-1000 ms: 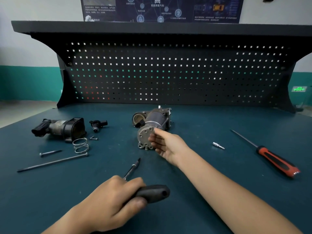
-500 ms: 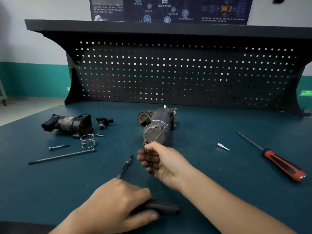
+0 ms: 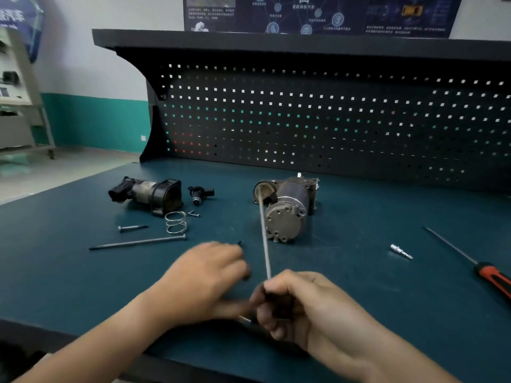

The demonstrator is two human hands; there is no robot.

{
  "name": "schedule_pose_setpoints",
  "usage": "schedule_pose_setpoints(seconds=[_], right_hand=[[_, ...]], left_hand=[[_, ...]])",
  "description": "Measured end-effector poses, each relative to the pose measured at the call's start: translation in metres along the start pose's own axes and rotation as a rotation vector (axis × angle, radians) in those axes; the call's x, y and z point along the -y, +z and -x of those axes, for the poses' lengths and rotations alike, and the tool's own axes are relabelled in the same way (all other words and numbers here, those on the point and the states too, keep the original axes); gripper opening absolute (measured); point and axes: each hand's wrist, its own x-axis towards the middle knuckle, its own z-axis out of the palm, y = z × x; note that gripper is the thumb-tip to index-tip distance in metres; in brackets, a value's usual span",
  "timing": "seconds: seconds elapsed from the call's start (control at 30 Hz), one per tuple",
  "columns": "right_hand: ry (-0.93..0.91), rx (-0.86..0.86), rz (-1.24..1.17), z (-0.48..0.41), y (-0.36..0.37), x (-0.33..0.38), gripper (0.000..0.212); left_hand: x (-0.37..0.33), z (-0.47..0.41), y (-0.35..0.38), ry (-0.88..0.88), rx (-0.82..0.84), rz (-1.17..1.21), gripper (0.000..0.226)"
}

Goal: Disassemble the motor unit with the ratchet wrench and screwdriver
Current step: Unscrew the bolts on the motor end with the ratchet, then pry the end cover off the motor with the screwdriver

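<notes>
On the green tabletop (image 3: 359, 286) the motor unit (image 3: 290, 208) lies on its side at 12 o'clock from the hands, its round end plate facing the person. It looks like a dense cast-metal lump: heavy, rigid, not fragile, and liable to roll on its cylindrical body. I'd hold it around the dark barrel just behind the end plate, not by the small fittings at the back.

The right hand (image 3: 309, 308) is curled round the near end of a long bolt (image 3: 264, 236), thin and stiff, and probably slippery if oily. Its far tip crosses the open port at the unit's rear left, and I can't tell whether it touches. The left hand (image 3: 204, 275), at 9 o'clock of the right, is motion-blurred with fingers bent down. A dark tip pokes out past its knuckles, but whether the hand grips a tool I can't tell.

Half a second ago the right hand was closed against the end plate. Now it is drawn back towards 6 o'clock with the bolt's length showing. The left hand sat lower then, on a black handle. The red-handled screwdriver (image 3: 493, 276) at 3 o'clock hasn't been touched.
</notes>
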Motion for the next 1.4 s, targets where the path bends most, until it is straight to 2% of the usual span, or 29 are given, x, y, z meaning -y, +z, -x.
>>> schedule_pose_setpoints(seconds=[0.07, 0.1, 0.13, 0.17, 0.23, 0.27, 0.37, 0.47, 0.57, 0.63, 0.7, 0.73, 0.83, 1.0, 1.1, 1.17, 1.23, 1.27, 1.33, 1.4], right_hand=[[0.025, 0.052, 0.138, -0.004, 0.000, 0.005, 0.044], [0.029, 0.065, 0.228, -0.009, -0.001, 0.009, 0.043], [0.024, 0.071, 0.342, -0.016, 0.000, 0.012, 0.041], [0.014, 0.076, 0.467, -0.024, 0.001, 0.015, 0.038], [-0.039, 0.086, 0.689, -0.043, 0.007, 0.019, 0.035], [-0.072, 0.082, 0.768, -0.053, 0.010, 0.021, 0.034], [-0.168, 0.029, 0.967, -0.083, 0.017, 0.018, 0.031], [-0.286, -0.052, 1.126, -0.103, 0.020, 0.008, 0.021], [-0.260, -0.047, 1.185, -0.104, 0.018, 0.001, 0.039], [-0.275, -0.006, 1.308, -0.095, 0.013, -0.003, 0.053], [-0.306, 0.072, 1.401, -0.079, 0.009, -0.009, 0.067], [-0.320, 0.113, 1.439, -0.071, 0.009, -0.011, 0.069], [-0.429, 0.158, 1.519, -0.056, 0.003, -0.015, 0.054], [-0.523, 0.048, 1.624, -0.064, -0.011, -0.015, 0.043], [-0.522, -0.008, 1.634, -0.070, -0.020, -0.015, 0.034], [-0.537, -0.020, 1.607, -0.072, -0.025, -0.014, 0.031], [-0.560, -0.035, 1.624, -0.073, -0.024, -0.016, 0.032], [-0.570, -0.045, 1.639, -0.074, -0.024, -0.017, 0.033], [-0.578, -0.067, 1.665, -0.072, -0.024, -0.017, 0.038], [-0.589, -0.113, 1.660, -0.065, -0.033, -0.014, 0.045]], left_hand=[[0.013, 0.014, -0.013, -0.221, -0.299, 0.005, 0.030], [0.018, 0.021, -0.021, -0.270, -0.383, -0.011, 0.034], [0.023, 0.027, -0.029, -0.276, -0.376, -0.076, 0.040], [0.028, 0.032, -0.035, -0.245, -0.270, -0.181, 0.045], [0.038, 0.042, -0.040, -0.152, 0.044, -0.380, 0.048], [0.041, 0.045, -0.041, -0.129, 0.167, -0.411, 0.046], [0.051, 0.060, -0.045, -0.182, 0.291, -0.279, 0.053], [0.062, 0.075, -0.051, -0.336, 0.315, -0.240, 0.065], [0.072, 0.081, -0.051, -0.417, 0.324, -0.306, 0.066], [0.080, 0.085, -0.051, -0.458, 0.320, -0.353, 0.047], [0.089, 0.089, -0.050, -0.602, 0.340, -0.322, 0.022], [0.092, 0.090, -0.049, -0.685, 0.398, -0.299, 0.019], [0.098, 0.093, -0.043, -0.801, 0.496, -0.284, 0.025], [0.097, 0.082, -0.038, -0.760, 0.500, -0.297, 0.016], [0.090, 0.067, -0.032, -0.777, 0.409, -0.230, 0.020], [0.081, 0.040, -0.019, -0.827, 0.259, -0.089, 0.023], [0.071, 0.000, 0.003, -0.873, 0.119, 0.087, 0.040], [0.066, -0.025, 0.016, -0.909, 0.120, 0.161, 0.054], [0.057, -0.073, 0.045, -0.993, 0.226, 0.281, 0.079], [0.046, -0.107, 0.074, -1.059, 0.345, 0.297, 0.086]])
